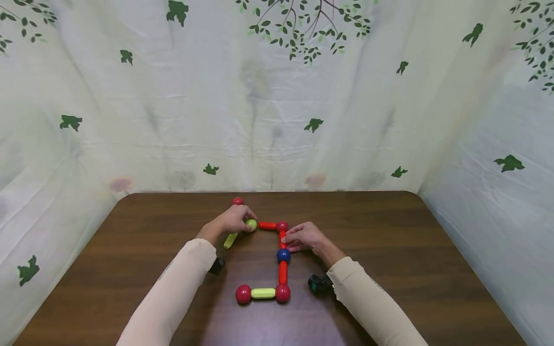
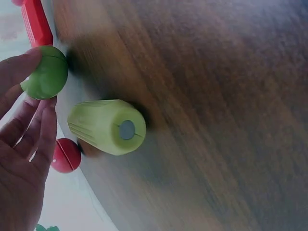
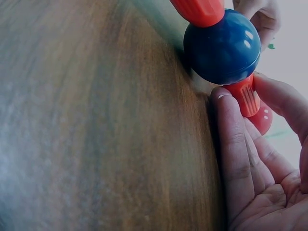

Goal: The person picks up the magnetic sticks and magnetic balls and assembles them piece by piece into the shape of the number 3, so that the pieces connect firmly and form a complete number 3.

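Toward the table's far side, my left hand (image 1: 233, 219) pinches a green ball (image 2: 49, 74) between thumb and fingers. A red rod (image 1: 267, 226) lies at that ball's right and runs to a red ball (image 1: 282, 226). My right hand (image 1: 306, 237) grips another red rod (image 3: 246, 96) between this red ball and a blue ball (image 1: 283, 255). Below the blue ball, a further red rod (image 1: 283, 273) leads to a corner red ball (image 1: 283, 293), and a yellow-green rod (image 1: 263, 293) joins it to one more red ball (image 1: 243, 294).
Beside the left hand lies a loose yellow-green rod (image 2: 107, 127), a grey disc on its end. A red ball (image 1: 237, 201) sits near the far edge of the brown table (image 1: 389, 269). A white curtain (image 1: 359, 144) with leaf prints hangs behind and along the sides.
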Demonstrator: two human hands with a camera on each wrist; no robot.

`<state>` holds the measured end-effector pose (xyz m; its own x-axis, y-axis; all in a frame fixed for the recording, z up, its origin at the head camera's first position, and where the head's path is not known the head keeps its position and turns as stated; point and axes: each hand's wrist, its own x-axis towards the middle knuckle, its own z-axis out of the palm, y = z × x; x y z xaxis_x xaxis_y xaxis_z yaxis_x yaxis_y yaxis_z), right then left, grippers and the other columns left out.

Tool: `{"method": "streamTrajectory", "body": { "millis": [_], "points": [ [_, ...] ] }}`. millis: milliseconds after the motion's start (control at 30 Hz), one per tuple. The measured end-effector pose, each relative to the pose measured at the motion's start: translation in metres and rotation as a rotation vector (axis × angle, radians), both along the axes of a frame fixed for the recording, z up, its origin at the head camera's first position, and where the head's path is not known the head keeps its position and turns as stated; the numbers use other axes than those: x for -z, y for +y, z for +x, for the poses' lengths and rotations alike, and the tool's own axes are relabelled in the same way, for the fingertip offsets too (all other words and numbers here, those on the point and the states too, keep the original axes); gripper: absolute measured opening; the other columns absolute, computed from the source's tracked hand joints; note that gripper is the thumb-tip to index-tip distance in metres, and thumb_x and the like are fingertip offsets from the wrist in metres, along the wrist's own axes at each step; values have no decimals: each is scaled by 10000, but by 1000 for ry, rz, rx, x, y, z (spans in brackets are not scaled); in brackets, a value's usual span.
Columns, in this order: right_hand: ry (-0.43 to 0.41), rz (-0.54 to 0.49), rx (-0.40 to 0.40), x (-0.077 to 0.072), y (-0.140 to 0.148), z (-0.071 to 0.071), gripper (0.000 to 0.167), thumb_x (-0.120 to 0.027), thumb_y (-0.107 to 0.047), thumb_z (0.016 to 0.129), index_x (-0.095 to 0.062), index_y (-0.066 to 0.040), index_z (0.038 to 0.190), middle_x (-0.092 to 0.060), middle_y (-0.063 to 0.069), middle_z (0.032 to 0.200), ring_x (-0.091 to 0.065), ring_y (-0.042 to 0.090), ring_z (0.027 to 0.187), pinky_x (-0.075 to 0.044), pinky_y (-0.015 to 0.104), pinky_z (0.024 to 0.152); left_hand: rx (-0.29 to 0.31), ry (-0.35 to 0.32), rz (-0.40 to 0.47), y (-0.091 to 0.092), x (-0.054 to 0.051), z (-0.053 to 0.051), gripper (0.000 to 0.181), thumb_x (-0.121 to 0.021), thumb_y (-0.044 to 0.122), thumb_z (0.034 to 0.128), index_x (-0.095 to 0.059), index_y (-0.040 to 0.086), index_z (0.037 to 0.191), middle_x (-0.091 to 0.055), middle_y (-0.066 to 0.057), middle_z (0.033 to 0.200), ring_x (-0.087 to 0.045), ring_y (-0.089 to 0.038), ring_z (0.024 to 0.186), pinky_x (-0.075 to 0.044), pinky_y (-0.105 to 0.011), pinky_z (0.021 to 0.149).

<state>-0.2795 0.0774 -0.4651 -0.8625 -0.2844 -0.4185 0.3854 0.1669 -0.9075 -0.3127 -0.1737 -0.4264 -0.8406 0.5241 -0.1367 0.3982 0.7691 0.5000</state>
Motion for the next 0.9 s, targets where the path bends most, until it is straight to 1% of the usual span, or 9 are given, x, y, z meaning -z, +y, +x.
{"method": "streamTrajectory", "body": {
  "millis": [133, 200, 300, 433, 500, 567, 733, 900],
  "points": [
    [0, -9, 4, 0, 1, -1, 243, -735, 21, 809, -656, 99, 1026, -696, 96, 784, -664, 161, 628, -561, 308, 614, 3, 9, -6, 2, 0, 0, 270, -683, 31, 824, -703, 21, 1093, -690, -89, 1020, -588, -218, 890, -496, -353, 824],
    [3, -6, 2, 0, 1, -1, 247, -734, 18, 811, -656, 98, 1031, -698, 97, 788, -665, 161, 630, -561, 310, 618, 18, 24, -22, 2, 1, 0, 291, -668, 7, 815, -696, 35, 1104, -672, -85, 1036, -562, -214, 890, -485, -344, 822],
    [8, 5, -3, 1, 2, -1, 247, -737, 4, 814, -661, 91, 1032, -702, 101, 801, -669, 161, 634, -562, 314, 623, 38, 45, -52, 4, 3, 0, 337, -645, -24, 803, -682, 46, 1130, -649, -93, 1084, -539, -226, 937, -467, -359, 866],
    [9, 6, -4, 2, 2, -1, 243, -737, -1, 816, -665, 87, 1030, -704, 102, 805, -671, 162, 634, -562, 314, 624, 71, 94, -102, 7, 7, -1, 365, -645, -33, 786, -671, 34, 1144, -620, -124, 1105, -534, -277, 1026, -421, -424, 957],
    [7, -1, -3, 2, 2, -1, 240, -733, 7, 815, -663, 91, 1029, -699, 97, 791, -667, 160, 627, -562, 314, 620, 90, 129, -125, 8, 9, -2, 365, -661, -25, 777, -670, 31, 1137, -609, -128, 1084, -532, -294, 1040, -400, -438, 974],
    [6, -5, 1, 2, 2, -2, 234, -730, 15, 814, -662, 93, 1024, -694, 89, 776, -663, 156, 621, -562, 314, 616, 112, 168, -142, 10, 10, -3, 359, -675, -19, 761, -673, 25, 1117, -610, -122, 1043, -543, -294, 1013, -406, -430, 958],
    [10, -1, 3, 3, 2, -2, 224, -735, 10, 813, -666, 85, 1013, -681, 83, 757, -662, 151, 612, -561, 311, 610, 100, 189, -183, 16, 11, -3, 328, -711, 13, 756, -675, 20, 1082, -600, -117, 983, -545, -289, 959, -429, -419, 920],
    [14, 10, 3, 3, 2, -3, 223, -743, -3, 812, -669, 78, 1006, -677, 84, 756, -662, 148, 603, -560, 308, 608, 46, 174, -231, 22, 11, -3, 283, -757, 70, 767, -679, 40, 1037, -611, -114, 973, -541, -291, 956, -443, -421, 908]
  ]
}}
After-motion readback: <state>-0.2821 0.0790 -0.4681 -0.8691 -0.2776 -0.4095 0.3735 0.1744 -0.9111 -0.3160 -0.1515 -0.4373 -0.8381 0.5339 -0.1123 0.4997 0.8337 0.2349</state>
